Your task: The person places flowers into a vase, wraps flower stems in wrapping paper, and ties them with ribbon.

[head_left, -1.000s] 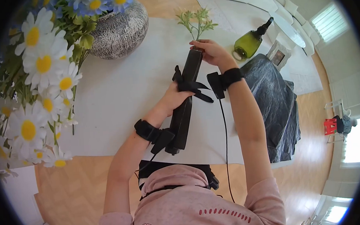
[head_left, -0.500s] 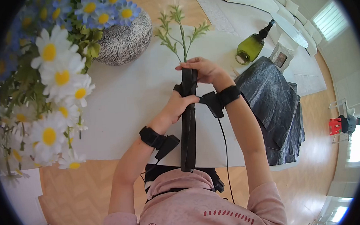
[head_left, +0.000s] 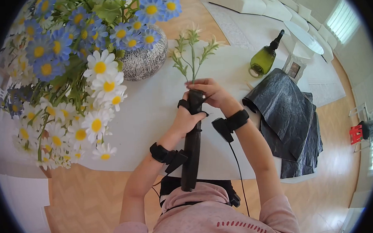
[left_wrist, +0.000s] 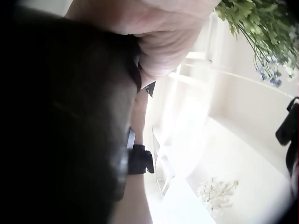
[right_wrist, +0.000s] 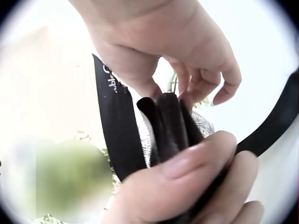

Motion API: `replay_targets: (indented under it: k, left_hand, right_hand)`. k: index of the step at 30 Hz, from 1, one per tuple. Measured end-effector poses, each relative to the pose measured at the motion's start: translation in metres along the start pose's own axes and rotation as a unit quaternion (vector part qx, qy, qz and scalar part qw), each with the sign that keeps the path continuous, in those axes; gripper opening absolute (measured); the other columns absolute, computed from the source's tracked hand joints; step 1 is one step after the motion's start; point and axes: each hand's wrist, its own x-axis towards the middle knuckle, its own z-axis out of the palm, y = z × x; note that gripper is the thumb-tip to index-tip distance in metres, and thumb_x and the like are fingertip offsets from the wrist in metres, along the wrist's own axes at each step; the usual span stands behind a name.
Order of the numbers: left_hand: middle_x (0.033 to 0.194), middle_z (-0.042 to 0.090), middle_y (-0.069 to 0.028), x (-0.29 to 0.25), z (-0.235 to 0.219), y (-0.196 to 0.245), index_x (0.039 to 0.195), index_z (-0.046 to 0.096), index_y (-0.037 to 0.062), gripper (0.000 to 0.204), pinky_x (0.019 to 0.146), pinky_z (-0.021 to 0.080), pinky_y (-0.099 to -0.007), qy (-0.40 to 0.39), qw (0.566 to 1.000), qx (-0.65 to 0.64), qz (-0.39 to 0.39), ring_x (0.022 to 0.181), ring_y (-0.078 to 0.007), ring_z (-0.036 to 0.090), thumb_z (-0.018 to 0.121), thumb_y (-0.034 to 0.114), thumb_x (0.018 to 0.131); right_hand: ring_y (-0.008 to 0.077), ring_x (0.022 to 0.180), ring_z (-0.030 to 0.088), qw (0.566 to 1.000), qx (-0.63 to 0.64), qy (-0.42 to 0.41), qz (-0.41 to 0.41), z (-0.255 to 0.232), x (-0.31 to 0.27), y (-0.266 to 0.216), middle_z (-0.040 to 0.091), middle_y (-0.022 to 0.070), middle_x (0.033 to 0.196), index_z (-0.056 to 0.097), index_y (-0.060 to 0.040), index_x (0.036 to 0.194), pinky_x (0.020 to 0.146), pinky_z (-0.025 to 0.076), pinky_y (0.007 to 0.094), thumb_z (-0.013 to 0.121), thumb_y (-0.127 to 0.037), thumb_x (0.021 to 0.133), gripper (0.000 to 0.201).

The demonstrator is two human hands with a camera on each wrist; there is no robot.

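Note:
A long, narrow roll of black wrapping paper (head_left: 192, 158) lies lengthwise before the person, its lower end near the waist. From its top rises a green artificial flower sprig (head_left: 193, 59) with pale tips. The left hand (head_left: 186, 120) grips the roll around its upper part, thumb across the front. A black ribbon (right_wrist: 119, 121) with white lettering hangs at that hand. At the roll's top edge, the right hand (head_left: 214, 93) pinches the paper with thumb and fingers, around the stem (right_wrist: 173, 84). In the left wrist view the dark roll fills the left side.
White daisies (head_left: 96, 125) and blue flowers (head_left: 58, 47) crowd the left, beside a silver textured vase (head_left: 145, 59). On the right of the white table (head_left: 154, 139) are a green bottle (head_left: 263, 62), a small picture frame (head_left: 294, 68) and crumpled black sheets (head_left: 285, 115).
The roll has swung more upright, its lower end now closer to the body. The left hand has moved up near the right, and the ribbon's loose ends are less visible.

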Motion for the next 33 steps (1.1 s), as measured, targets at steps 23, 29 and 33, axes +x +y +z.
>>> replay_targets:
  k: [23,29,33]
  left_hand:
    - [0.083,0.056,-0.0107,-0.061,0.011,0.100,0.104,0.040,0.0034,0.026,0.052,0.048,-0.0267,-0.146,0.976,-0.064,0.148,0.059,-0.0183,0.059,0.049,0.018,0.085]
    - [0.087,0.057,-0.0155,-0.122,0.016,0.168,0.105,0.036,0.0068,0.026,0.051,0.049,-0.0282,-0.144,0.942,-0.165,0.253,0.058,-0.0197,0.059,0.049,0.018,0.086]
    - [0.076,0.047,-0.0080,-0.164,0.003,0.194,0.120,0.031,0.0125,0.038,0.035,0.043,-0.0249,-0.205,0.865,-0.277,0.364,0.043,-0.0167,0.050,0.038,0.033,0.089]
  right_hand:
    - [0.0058,0.073,0.045,0.942,0.088,0.012,-0.322,0.060,-0.100,-0.068,0.052,0.0008,0.091,0.053,-0.0034,0.100,0.064,0.037,0.0203,0.049,-0.019,0.086,0.021]
    - [0.0080,0.073,0.045,0.927,0.032,-0.038,-0.371,0.064,-0.135,-0.084,0.048,0.0024,0.093,0.046,-0.0041,0.106,0.067,0.037,0.0223,0.044,-0.018,0.087,0.024]
    - [0.0092,0.070,0.045,0.935,-0.015,-0.119,-0.335,0.077,-0.140,-0.078,0.052,0.0043,0.083,0.044,-0.0038,0.105,0.064,0.038,0.0210,0.046,-0.009,0.085,0.021]
